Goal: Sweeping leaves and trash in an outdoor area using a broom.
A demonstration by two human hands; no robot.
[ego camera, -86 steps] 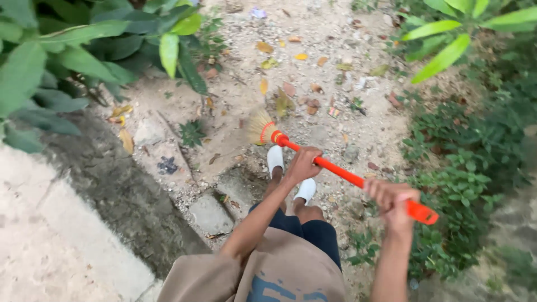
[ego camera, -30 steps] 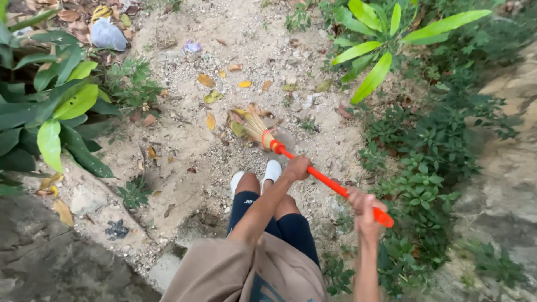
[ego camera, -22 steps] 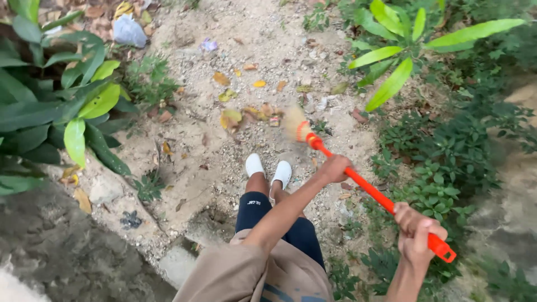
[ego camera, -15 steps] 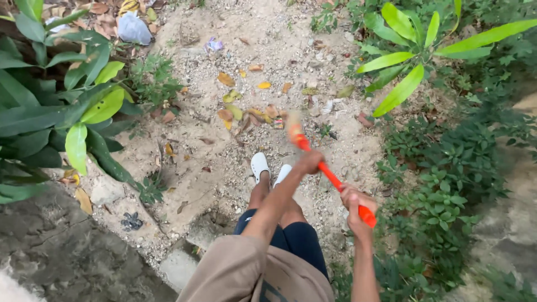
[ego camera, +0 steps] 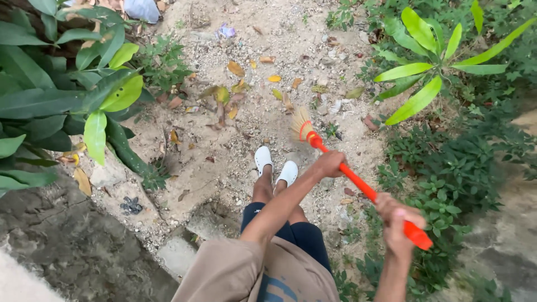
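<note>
A short broom [ego camera: 358, 182] with an orange handle and a straw-coloured bristle fan is lying slantwise across the middle of the view, its long axis running from the bristles at upper left, just ahead of the white shoes [ego camera: 275, 164], down to the handle's end at lower right. The bristle head is sitting low over the sandy path [ego camera: 196, 168], though whether it is touching the grit or hanging just above it is hard to tell from here. The left hand [ego camera: 329, 164] is gripping the handle a little behind the bristle binding, fingers curled shut around it, and it is the nearer of the two to the sweeping end. The right hand [ego camera: 394, 221] is wrapping the handle close to its far end, fingers closed in a fist around the orange shaft, so the broom is stretching away from this hand toward the upper left. Ahead of the bristles, yellow and brown fallen leaves [ego camera: 238, 89] are lying scattered over the path, a loose cluster of them sitting to the upper left of the broom head. A large broad-leaved plant [ego camera: 84, 95] is crowding the left side, a long-leaved green plant [ego camera: 430, 67] is spreading at upper right, and low weeds [ego camera: 447, 173] are lining the right edge. Grey stone [ego camera: 56, 246] is showing at lower left
</note>
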